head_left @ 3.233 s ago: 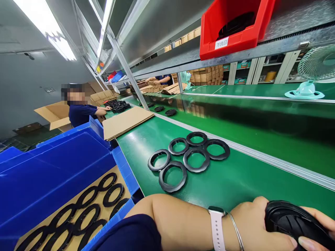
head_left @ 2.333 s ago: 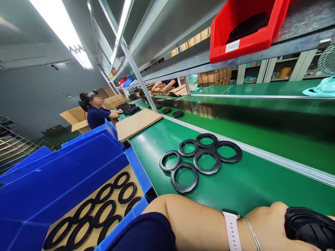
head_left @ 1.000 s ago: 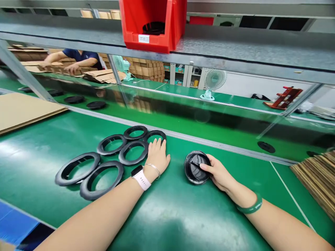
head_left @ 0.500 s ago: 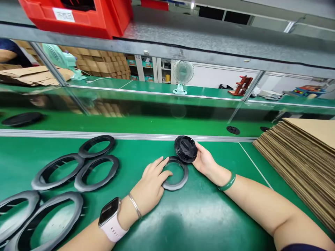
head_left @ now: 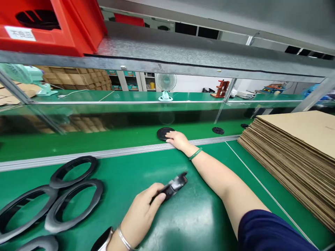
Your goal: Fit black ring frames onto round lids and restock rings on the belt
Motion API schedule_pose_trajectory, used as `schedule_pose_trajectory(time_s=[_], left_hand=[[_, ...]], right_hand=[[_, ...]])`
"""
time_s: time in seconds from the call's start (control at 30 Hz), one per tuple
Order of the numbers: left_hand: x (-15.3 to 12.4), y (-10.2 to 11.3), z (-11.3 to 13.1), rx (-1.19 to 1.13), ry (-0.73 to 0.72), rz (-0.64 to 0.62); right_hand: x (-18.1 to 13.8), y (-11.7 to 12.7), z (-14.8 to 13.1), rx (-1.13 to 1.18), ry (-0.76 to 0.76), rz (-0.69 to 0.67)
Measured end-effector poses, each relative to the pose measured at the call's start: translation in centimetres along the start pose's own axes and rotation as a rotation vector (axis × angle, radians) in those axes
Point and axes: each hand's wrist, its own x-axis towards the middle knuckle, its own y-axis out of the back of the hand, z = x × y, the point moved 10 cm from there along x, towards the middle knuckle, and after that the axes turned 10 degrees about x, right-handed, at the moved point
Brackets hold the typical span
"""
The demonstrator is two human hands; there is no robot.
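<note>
My left hand is closed, gripping a black ring between thumb and fingers. That ring is tilted nearly edge-on above the green table and blurred by motion. Farther off, my right hand reaches over the metal rail to the green strip behind it. Its fingers are on the right edge of a black round disc lying flat there; the thumb is hard to see. Several more dark rings, one of them a ring near my left hand, lie on the table at the left.
A tall stack of cardboard sheets stands at the right. Another black disc lies on the strip beyond the metal rail. Overhead runs a grey shelf with a red bin. A small fan stands behind.
My left hand has lifted the ring off the table and tilted it. My right hand has moved forward with the disc, from above the table to the strip. The view has turned right.
</note>
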Motion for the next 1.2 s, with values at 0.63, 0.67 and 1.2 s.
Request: schedule_pose_trajectory(time_s=[0.63, 0.67, 1.2], left_hand=[[0.7, -2.2, -3.6, -0.637, 0.395, -0.107], [0.6, -2.2, -3.5, -0.639, 0.410, -0.115], [1.1, -1.9, -3.8, -0.638, 0.351, -0.007]], right_hand=[[-6.4, 30.4, 6.2, -0.851, -0.492, 0.540], [-6.3, 30.2, 6.1, -0.845, -0.485, 0.545], [-13.1, 0.5, -11.0, -0.246, 0.407, 0.018]])
